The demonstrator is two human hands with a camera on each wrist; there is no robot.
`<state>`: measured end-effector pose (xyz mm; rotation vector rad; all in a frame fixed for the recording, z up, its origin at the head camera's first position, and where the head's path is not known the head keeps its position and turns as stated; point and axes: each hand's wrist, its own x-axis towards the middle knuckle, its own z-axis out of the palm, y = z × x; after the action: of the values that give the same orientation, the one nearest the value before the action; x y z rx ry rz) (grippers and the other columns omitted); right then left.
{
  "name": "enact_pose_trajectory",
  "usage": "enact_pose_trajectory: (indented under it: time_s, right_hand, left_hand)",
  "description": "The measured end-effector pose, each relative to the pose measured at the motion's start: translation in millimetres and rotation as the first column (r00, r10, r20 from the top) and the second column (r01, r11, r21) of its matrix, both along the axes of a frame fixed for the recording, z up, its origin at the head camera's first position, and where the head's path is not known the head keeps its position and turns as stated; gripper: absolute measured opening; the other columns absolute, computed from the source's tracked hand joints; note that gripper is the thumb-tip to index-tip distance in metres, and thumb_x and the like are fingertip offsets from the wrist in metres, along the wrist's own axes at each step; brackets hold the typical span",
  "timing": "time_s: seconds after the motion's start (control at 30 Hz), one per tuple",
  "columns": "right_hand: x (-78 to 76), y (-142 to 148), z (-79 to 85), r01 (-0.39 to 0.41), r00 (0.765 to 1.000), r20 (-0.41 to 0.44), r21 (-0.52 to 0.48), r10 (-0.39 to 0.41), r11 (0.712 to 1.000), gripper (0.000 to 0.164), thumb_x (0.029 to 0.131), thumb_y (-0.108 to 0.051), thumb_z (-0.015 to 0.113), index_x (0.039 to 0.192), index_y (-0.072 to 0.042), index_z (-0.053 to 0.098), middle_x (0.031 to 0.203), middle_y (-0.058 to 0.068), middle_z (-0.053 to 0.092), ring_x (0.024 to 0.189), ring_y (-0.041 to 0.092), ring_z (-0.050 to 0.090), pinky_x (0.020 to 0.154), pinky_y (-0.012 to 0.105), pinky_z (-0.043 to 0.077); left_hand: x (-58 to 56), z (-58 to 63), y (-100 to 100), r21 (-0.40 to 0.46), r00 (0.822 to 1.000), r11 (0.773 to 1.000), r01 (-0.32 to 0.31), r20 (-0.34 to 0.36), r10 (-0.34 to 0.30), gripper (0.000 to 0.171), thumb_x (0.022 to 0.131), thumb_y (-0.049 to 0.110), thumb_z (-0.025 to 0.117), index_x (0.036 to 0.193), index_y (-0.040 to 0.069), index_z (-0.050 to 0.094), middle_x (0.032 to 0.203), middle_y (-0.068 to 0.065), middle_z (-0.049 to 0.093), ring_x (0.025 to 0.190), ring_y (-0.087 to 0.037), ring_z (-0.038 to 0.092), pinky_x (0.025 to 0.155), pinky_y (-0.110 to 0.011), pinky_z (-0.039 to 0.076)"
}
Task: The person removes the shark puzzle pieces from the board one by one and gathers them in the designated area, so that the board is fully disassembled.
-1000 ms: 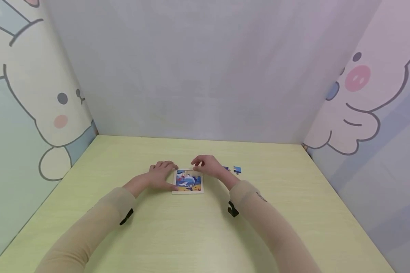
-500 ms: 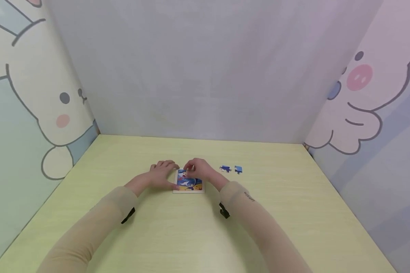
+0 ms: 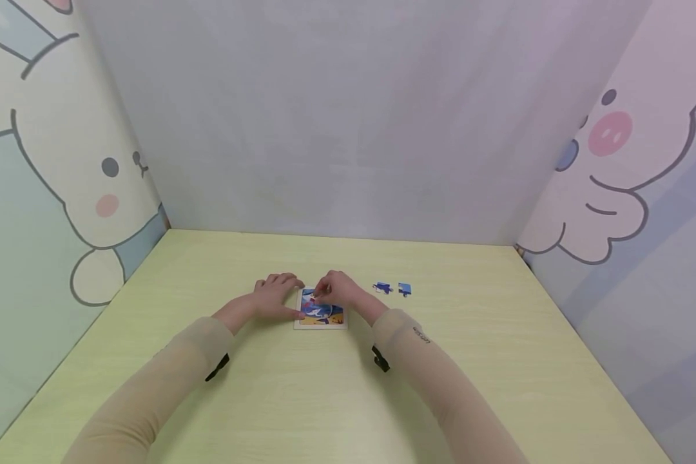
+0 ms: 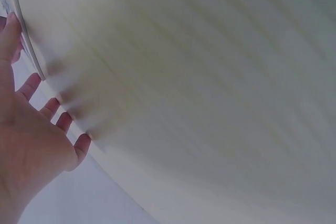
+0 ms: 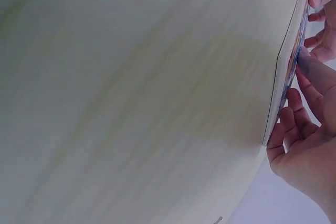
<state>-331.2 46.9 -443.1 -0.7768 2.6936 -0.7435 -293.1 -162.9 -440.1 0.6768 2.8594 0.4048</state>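
A small jigsaw puzzle with a blue and yellow sea picture lies flat in a white-rimmed tray mid-table. My left hand spreads its fingers at the tray's left side; the thumb rests on its lower left edge, the other fingertips touch the table. Over the picture's upper part, my right hand brings thumb and index finger together, pinching a puzzle piece mostly hidden beneath them. In the right wrist view, the fingertips of my right hand are right at the puzzle's surface, other fingers curled beside the tray's edge.
Two loose blue puzzle pieces, one dark and one lighter, lie right of the tray. The pale yellow table ends at a grey back wall, with cartoon-printed walls on both sides.
My right hand has moved left and down from the tray's upper right edge onto the picture, uncovering the two loose pieces. It has barely shifted in the last half second. The left hand stays put.
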Motion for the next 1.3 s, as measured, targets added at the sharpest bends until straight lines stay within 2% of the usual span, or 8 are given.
enact_pose_trajectory:
  time_s: [0.33, 0.63, 0.83, 0.97, 1.1, 1.3]
  right_hand:
    - [1.7, 0.0, -0.8, -0.017, 1.000, -0.014, 0.014, 0.017, 1.000, 0.009, 0.086, -0.021, 0.071, 0.093, -0.016, 0.069, 0.094, -0.002, 0.055, 0.085, 0.011, 0.051, 0.077, 0.022, 0.046]
    - [2.5, -1.0, -0.2, -0.045, 0.996, -0.082, 0.019, 0.046, 0.999, 0.006, 0.084, -0.022, 0.073, 0.084, -0.019, 0.068, 0.099, -0.003, 0.059, 0.084, 0.010, 0.052, 0.079, 0.023, 0.045]
    - [2.1, -1.3, -0.2, -0.022, 0.999, -0.036, -0.004, 0.022, 1.000, 0.015, 0.083, -0.020, 0.073, 0.096, -0.017, 0.065, 0.094, -0.004, 0.060, 0.082, 0.010, 0.053, 0.076, 0.023, 0.046]
    - [1.2, -2.4, -0.3, -0.017, 1.000, -0.015, 0.007, 0.017, 1.000, 0.028, 0.083, -0.026, 0.073, 0.108, -0.016, 0.065, 0.097, -0.004, 0.060, 0.085, 0.011, 0.053, 0.080, 0.022, 0.047]
    - [0.0, -4.5, -0.7, -0.021, 0.999, -0.026, 0.040, 0.022, 0.999, 0.038, 0.081, -0.034, 0.074, 0.113, -0.014, 0.065, 0.099, -0.003, 0.061, 0.087, 0.010, 0.053, 0.082, 0.023, 0.047]
    - [0.2, -6.0, 0.4, -0.028, 0.999, -0.037, 0.080, 0.031, 0.996, 0.032, 0.083, -0.031, 0.073, 0.110, -0.014, 0.066, 0.098, -0.003, 0.059, 0.086, 0.010, 0.054, 0.081, 0.023, 0.047]
  left_hand:
    - [-0.7, -0.4, -0.2, 0.003, 1.000, 1.000, -0.004, 0.010, 0.004, 0.080, 0.078, 0.064, 0.063, 0.140, 0.019, 0.041, 0.152, -0.013, 0.028, 0.136, -0.041, 0.023, 0.100, -0.065, 0.024]
    - [-2.3, -3.6, -1.1, 0.005, 1.000, 1.000, -0.003, 0.011, 0.003, 0.079, 0.077, 0.065, 0.063, 0.140, 0.022, 0.041, 0.152, -0.013, 0.027, 0.136, -0.042, 0.023, 0.099, -0.066, 0.023]
    - [-1.5, -2.4, 0.1, 0.007, 1.000, 1.000, 0.001, 0.011, -0.001, 0.078, 0.078, 0.063, 0.063, 0.140, 0.021, 0.041, 0.152, -0.014, 0.027, 0.136, -0.042, 0.022, 0.099, -0.066, 0.023]
    - [-0.9, -1.5, 0.5, 0.005, 1.000, 1.000, 0.001, 0.014, -0.001, 0.077, 0.079, 0.062, 0.064, 0.140, 0.020, 0.042, 0.152, -0.014, 0.027, 0.136, -0.042, 0.022, 0.099, -0.066, 0.024]
    - [-0.8, -0.7, 0.6, 0.005, 1.000, 1.000, 0.003, 0.011, -0.003, 0.077, 0.079, 0.062, 0.064, 0.139, 0.020, 0.042, 0.152, -0.014, 0.028, 0.136, -0.042, 0.023, 0.099, -0.066, 0.024]
    - [-1.0, -1.1, 0.2, 0.006, 1.000, 1.000, 0.000, 0.012, 0.000, 0.077, 0.079, 0.062, 0.064, 0.139, 0.020, 0.042, 0.151, -0.014, 0.029, 0.136, -0.042, 0.023, 0.099, -0.067, 0.024]
